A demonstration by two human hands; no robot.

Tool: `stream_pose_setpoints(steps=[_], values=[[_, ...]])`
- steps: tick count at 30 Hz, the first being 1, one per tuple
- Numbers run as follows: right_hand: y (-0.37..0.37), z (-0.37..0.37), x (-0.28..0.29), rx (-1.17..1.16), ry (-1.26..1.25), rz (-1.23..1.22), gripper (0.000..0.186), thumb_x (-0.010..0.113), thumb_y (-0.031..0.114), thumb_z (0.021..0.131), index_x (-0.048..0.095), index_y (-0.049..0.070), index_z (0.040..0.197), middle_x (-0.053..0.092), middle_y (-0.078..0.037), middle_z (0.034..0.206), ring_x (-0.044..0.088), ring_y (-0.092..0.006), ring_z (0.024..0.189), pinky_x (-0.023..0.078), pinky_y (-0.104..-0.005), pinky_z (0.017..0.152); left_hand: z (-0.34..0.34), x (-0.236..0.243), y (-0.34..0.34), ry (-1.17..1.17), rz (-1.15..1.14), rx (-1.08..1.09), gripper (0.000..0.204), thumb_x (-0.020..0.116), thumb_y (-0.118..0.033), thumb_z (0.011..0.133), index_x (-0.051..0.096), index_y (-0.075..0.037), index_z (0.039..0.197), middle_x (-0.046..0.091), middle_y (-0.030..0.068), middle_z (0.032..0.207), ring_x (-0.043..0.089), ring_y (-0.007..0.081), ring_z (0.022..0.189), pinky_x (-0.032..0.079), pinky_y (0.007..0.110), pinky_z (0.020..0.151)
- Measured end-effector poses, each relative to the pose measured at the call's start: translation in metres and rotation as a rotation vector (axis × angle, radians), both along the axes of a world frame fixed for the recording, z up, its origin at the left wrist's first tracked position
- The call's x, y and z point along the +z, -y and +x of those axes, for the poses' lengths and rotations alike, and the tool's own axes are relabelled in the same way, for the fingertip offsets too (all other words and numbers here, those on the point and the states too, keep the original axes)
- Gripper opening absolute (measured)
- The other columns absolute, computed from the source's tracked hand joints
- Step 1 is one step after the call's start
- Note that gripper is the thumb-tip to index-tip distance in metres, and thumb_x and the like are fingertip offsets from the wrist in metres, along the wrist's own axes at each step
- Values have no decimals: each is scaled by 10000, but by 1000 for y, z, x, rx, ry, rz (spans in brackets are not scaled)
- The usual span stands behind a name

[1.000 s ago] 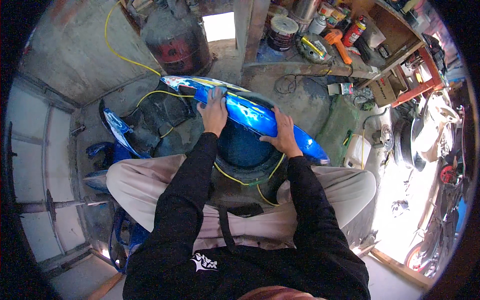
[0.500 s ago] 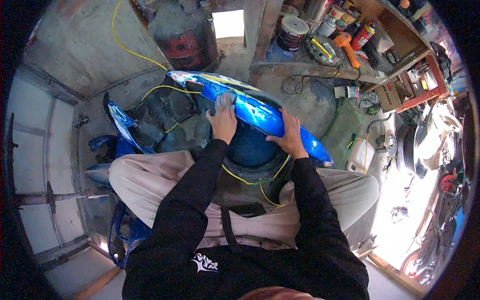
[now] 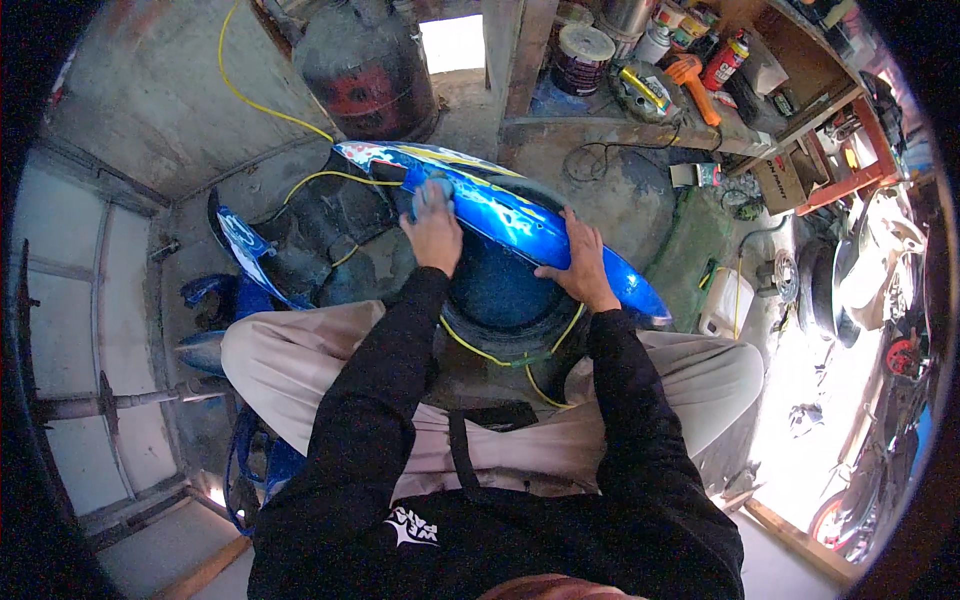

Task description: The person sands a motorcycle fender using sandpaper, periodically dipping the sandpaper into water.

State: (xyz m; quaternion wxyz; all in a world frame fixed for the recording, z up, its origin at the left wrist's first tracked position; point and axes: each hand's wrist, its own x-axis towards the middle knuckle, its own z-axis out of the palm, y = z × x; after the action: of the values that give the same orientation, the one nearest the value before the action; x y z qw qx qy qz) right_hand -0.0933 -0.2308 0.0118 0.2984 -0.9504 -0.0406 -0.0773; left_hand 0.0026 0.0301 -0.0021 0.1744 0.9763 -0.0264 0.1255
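Note:
A long glossy blue panel (image 3: 515,215) with white and yellow graphics lies slanted across a dark, round, tyre-like base (image 3: 500,290). My left hand (image 3: 432,222) presses what looks like a small grey-blue pad onto the panel's left part; its fingertips are slightly blurred. My right hand (image 3: 582,262) grips the panel's lower edge toward the right, thumb on the near side and fingers over the top. A yellow cord (image 3: 480,350) loops around the base, below both hands. A second blue and white piece (image 3: 245,245) leans at the left.
A dark rusty tank (image 3: 365,85) stands at the back. A wooden shelf (image 3: 630,132) holds cans and an orange tool (image 3: 698,95). A white jug (image 3: 722,305) and tyres (image 3: 815,280) are at the right. My crossed legs surround the near floor.
My left hand has shifted slightly left along the panel since half a second ago. My right hand keeps its grip in about the same place. The view has moved slightly.

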Motion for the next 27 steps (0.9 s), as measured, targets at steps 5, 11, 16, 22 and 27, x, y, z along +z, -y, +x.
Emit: stream_pose_setpoints(steps=[5, 11, 16, 22, 27], values=[[-3, 1, 4, -14, -72, 22, 1349, 985, 366, 598, 228, 39, 1666, 500, -203, 1565, 415, -393, 1485, 226, -567, 1263, -79, -14, 56, 28, 109, -362, 533, 567, -243, 1029, 519, -33, 1517, 460, 131, 1630, 386, 309, 1533, 338, 635, 1105], [-2, 0, 3, -22, -97, -7, 1329, 971, 406, 619, 242, 29, 1664, 490, -153, 1598, 422, -392, 1483, 202, -558, 1268, -13, -8, 15, 46, 225, -160, 486, 518, -243, 1056, 520, -108, 1523, 468, 113, 1627, 404, 266, 1521, 331, 687, 1104], [-4, 0, 3, -10, -41, 14, 1342, 982, 370, 592, 243, 30, 1659, 498, -208, 1558, 424, -408, 1469, 211, -581, 1269, 19, 5, 3, 108, 60, 21, 527, 482, -266, 1090, 431, -51, 1568, 529, 190, 1530, 545, 353, 1366, 365, 703, 1059], [-2, 0, 1, 3, -24, 34, 1335, 987, 352, 583, 258, 32, 1654, 510, -196, 1547, 437, -402, 1459, 215, -586, 1263, -61, -4, 60, -25, 116, -166, 555, 519, -247, 1058, 434, -46, 1569, 393, 190, 1661, 401, 350, 1521, 392, 734, 1023], [-2, -2, 3, -6, 1, 30, 1328, 987, 348, 582, 265, 38, 1653, 508, -191, 1551, 441, -388, 1458, 221, -581, 1261, 27, -5, 8, -86, -14, 92, 527, 513, -258, 1057, 470, -110, 1561, 467, 145, 1625, 475, 332, 1475, 365, 809, 994]])
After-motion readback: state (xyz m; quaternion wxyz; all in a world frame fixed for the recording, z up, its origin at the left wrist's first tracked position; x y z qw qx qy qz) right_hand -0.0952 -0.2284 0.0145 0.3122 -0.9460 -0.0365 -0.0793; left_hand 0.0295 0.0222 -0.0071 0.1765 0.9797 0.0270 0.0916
